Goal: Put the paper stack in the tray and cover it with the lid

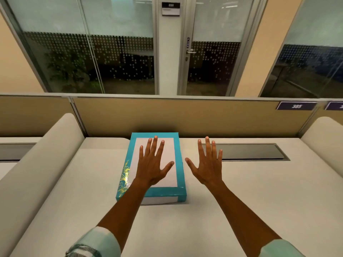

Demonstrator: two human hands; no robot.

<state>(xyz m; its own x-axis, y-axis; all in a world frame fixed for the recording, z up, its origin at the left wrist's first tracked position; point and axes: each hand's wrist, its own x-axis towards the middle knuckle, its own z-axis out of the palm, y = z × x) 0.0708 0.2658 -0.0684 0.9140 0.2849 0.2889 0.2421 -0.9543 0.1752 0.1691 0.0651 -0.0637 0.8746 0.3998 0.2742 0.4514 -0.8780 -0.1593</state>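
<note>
- Left hand (152,164) spread flat, fingers splayed, over the white top of the teal lid (177,190) — gripping nothing; contact not certain.
- Right hand (207,164) likewise open and empty, just beside the lid's right edge, above the desk (250,191).
- Lid in place at frame centre, white side showing beneath its near edge; long axis toward the beige partition (185,115).
- Beyond, upper frame — dotted glass walls, a glass door (207,52).

Even warm indoor light, soft shadows, wide-angle bending at edges, perhaps slight blur
</note>
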